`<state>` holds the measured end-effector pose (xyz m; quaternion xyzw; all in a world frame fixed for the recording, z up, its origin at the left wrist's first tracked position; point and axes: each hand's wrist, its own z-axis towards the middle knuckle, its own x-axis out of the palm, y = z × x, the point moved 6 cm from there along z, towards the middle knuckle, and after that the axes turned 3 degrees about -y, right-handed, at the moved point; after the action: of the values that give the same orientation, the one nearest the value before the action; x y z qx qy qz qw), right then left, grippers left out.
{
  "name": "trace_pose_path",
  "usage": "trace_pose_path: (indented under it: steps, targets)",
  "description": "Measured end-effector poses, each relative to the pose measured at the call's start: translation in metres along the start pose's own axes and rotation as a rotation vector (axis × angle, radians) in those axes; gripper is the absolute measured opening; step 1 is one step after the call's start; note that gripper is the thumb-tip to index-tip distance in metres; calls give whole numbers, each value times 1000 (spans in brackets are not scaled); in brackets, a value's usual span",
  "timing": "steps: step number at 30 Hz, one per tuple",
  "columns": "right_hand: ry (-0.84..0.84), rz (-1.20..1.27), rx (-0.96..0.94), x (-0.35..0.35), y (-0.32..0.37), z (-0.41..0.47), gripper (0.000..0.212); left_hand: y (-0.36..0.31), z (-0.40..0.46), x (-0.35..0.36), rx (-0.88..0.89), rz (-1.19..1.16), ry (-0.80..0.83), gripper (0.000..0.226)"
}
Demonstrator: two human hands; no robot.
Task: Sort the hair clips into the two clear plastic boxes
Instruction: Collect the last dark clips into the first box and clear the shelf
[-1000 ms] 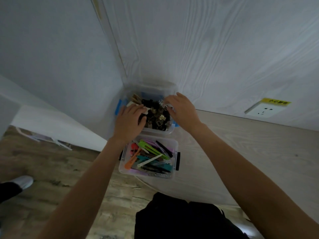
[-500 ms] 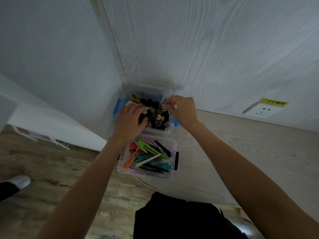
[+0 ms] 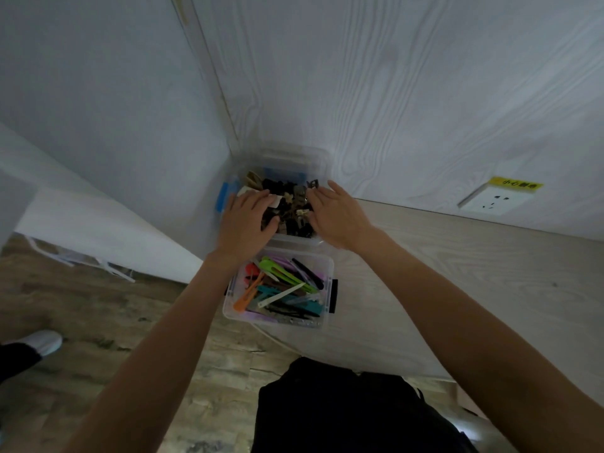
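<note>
L hand (image 3: 245, 220) lies palm-down, fingers loosely spread, on the dark clips (image 3: 289, 204) in the far clear box (image 3: 322, 165); whether it grips one, can't tell. R hand (image 3: 338, 214) is flat and wide at that box's right side, fingertips near a small metal clip (image 3: 312, 184), holding nothing visible. Far box sits in the desk's back-left corner, against both walls, w/ blue latches. Near box (image 3: 328, 266), touching it toward the desk's front edge, holds long flat coloured clips (image 3: 281, 286): green, orange, teal, white, black. Desk (image 3: 457, 273) is pale wood-grain laminate; wall panels white, embossed grain. Wall socket (image 3: 493, 202) w/ yellow label on the right. Floor (image 3: 81, 305) is worn wood-look planks.
</note>
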<state>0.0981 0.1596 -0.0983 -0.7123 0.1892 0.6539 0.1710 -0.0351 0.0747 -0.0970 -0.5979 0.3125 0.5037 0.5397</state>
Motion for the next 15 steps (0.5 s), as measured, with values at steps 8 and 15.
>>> trace_pose_path:
  steps: [8, 15]
  targets:
    - [-315, 621, 321, 7, -7, -54, 49, 9, -27, -15, 20, -17, -91, 47]
    - [-413, 421, 296, -29, -22, -42, 45, 18, -45, -17, -210, -173, -67, 53]
